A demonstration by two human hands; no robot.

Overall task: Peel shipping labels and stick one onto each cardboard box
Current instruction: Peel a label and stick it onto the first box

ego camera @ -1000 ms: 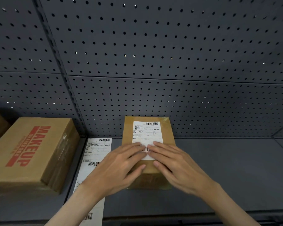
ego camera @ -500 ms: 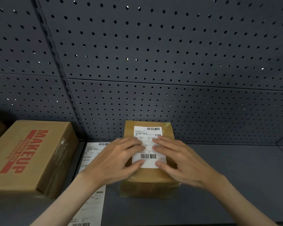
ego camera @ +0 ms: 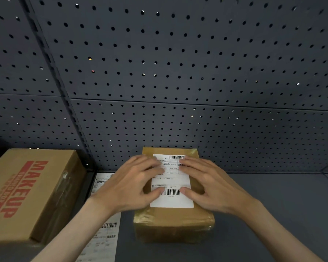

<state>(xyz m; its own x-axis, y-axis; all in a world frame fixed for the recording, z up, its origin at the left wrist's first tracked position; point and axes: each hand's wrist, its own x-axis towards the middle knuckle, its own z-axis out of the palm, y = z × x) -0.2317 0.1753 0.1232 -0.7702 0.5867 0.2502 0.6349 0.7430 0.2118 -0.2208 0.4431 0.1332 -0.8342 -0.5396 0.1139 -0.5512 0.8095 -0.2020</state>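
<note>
On the dark shelf [ego camera: 273, 205], in front of a wall with lots of little holes [ego camera: 178, 72], sits a small brown box [ego camera: 173, 222]. A white label [ego camera: 171, 183] with black bar codes lies flat on top of the box. The left hand [ego camera: 129, 186] rests on the left side of the label, and the right hand [ego camera: 214, 186] rests on the right side. Both hands have their fingers spread out flat and press down on the label and the box top; neither grip is curled round anything. Just to the left of the small box, a long strip of more labels [ego camera: 104, 237] lies on the shelf, partly under the left arm. Farther left sits a bigger brown box [ego camera: 27, 195] with red letters that say MAKEUP. It stands apart from the small box, with the strip between them.
</note>
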